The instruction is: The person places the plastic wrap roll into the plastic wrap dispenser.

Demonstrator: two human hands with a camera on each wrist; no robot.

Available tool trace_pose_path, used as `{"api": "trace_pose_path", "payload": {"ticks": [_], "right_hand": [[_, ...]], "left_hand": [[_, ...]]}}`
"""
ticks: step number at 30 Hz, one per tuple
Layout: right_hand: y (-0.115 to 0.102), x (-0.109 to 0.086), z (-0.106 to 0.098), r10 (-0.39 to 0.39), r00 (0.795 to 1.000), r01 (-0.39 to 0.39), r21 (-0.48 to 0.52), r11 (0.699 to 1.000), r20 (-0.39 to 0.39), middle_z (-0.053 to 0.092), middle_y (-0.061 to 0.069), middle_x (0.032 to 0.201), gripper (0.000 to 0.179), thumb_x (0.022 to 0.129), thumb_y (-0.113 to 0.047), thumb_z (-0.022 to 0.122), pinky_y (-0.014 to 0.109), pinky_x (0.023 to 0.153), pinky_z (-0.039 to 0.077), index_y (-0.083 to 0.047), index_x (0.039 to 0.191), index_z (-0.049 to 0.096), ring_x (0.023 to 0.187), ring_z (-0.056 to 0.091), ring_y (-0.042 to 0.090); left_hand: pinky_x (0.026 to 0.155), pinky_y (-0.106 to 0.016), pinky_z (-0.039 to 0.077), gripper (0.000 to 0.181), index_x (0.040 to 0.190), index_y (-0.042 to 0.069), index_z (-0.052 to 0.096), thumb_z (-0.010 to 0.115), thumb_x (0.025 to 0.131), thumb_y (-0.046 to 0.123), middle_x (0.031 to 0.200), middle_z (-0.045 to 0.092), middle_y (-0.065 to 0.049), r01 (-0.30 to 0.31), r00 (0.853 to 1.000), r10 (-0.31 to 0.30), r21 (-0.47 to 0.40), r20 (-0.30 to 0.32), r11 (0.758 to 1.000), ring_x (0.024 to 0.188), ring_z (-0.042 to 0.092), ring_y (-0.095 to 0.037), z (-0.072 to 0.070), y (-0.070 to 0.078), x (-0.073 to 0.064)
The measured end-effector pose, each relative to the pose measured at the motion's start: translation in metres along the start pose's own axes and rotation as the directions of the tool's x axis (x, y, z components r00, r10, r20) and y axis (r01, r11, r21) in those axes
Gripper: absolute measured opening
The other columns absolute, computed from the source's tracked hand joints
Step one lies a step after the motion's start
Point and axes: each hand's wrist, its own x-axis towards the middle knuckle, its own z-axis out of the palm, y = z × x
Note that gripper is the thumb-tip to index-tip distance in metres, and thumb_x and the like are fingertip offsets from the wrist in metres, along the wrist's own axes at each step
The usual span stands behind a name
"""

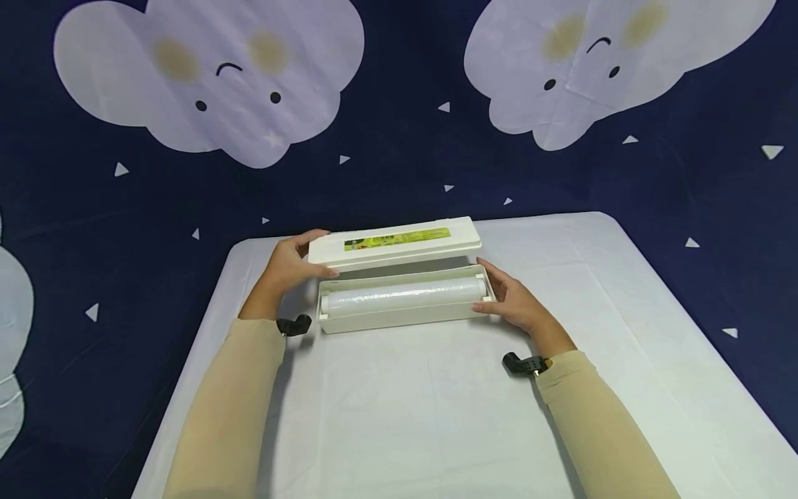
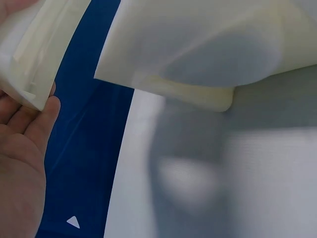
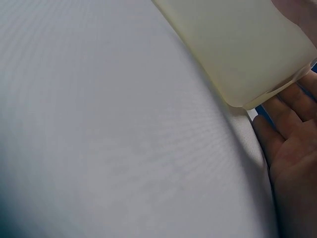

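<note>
A long white box (image 1: 399,318) stands on the table with its top off, and a roll of clear plastic wrap (image 1: 405,295) lies lengthwise inside. Raised above and behind it is the white lid (image 1: 395,244), which bears a green and yellow label. My left hand (image 1: 289,267) grips the lid's left end, thumb in front and fingers behind; the left wrist view shows the lid (image 2: 42,54) in those fingers. At the box's right end my right hand (image 1: 512,299) holds it between thumb and fingers. In the right wrist view the box's outer wall (image 3: 242,44) fills the upper right.
A white cloth covers the table (image 1: 436,409), whose far edge runs just behind the lid. Beyond hangs a dark blue backdrop (image 1: 399,166) with clouds and small triangles. Black wrist cameras sit on the left sleeve (image 1: 227,402) and right sleeve (image 1: 601,423).
</note>
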Motion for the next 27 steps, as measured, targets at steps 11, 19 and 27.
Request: {"api": "trace_pose_path", "payload": {"ticks": [11,19,27], "right_hand": [[0.000,0.001,0.000,0.001,1.000,-0.002,0.033,0.999,0.016,0.025,0.002,0.171,0.111,0.083,-0.015,0.093,0.043,0.123,0.022,-0.019,0.169,0.024,0.156,0.023,0.023],[-0.001,0.001,0.001,-0.030,0.999,0.028,0.059,0.998,0.022,0.031,0.006,0.169,0.105,0.084,-0.009,0.092,0.042,0.123,0.024,-0.013,0.167,0.028,0.154,0.029,0.027],[-0.004,0.000,0.001,-0.043,0.999,0.042,0.101,0.994,0.006,0.033,0.011,0.168,0.109,0.082,-0.001,0.090,0.037,0.121,0.027,-0.012,0.168,0.025,0.154,0.029,0.031]], "left_hand": [[0.112,-0.042,0.042,0.094,0.145,0.013,0.065,0.106,0.061,0.014,0.146,0.061,-0.001,-0.007,1.000,0.007,-0.014,-0.001,1.000,0.139,0.050,-0.023,0.001,0.001,-0.011],[0.114,-0.043,0.039,0.095,0.148,0.010,0.062,0.104,0.064,0.012,0.152,0.057,-0.003,-0.010,1.000,0.010,0.003,0.011,1.000,0.142,0.048,-0.024,0.004,0.001,-0.020],[0.115,-0.042,0.038,0.092,0.147,0.008,0.063,0.103,0.064,0.008,0.150,0.058,-0.005,-0.039,0.999,0.039,-0.020,0.011,0.999,0.141,0.049,-0.023,0.005,-0.001,-0.029]]}}
